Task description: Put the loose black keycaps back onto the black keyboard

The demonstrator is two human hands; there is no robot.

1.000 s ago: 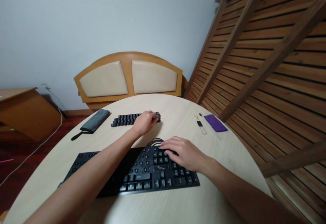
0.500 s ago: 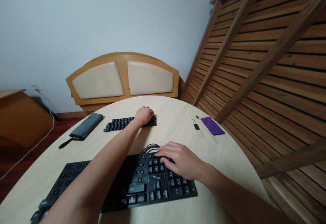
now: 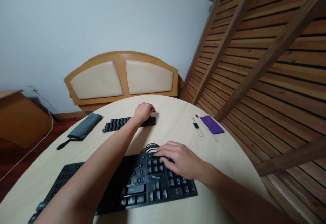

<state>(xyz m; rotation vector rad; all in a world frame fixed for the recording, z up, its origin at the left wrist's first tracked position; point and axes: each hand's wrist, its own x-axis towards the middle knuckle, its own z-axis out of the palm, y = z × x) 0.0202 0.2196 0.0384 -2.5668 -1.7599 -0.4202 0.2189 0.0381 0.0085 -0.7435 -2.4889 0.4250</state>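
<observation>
The left hand (image 3: 143, 111) was at the right end of the keycap rows (image 3: 116, 125).
Rows ran crosswise; whether its fingers held one, I could not tell. The right hand (image 3: 179, 159), thumb apart, touched the keyboard (image 3: 136, 189).

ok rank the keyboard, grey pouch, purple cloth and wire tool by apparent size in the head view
1. Keyboard, partly covered
2. Grey pouch
3. Purple cloth
4. Wire tool, thin outline

The left forearm (image 3: 98, 171) hides part of the keyboard (image 3: 163, 185).
</observation>
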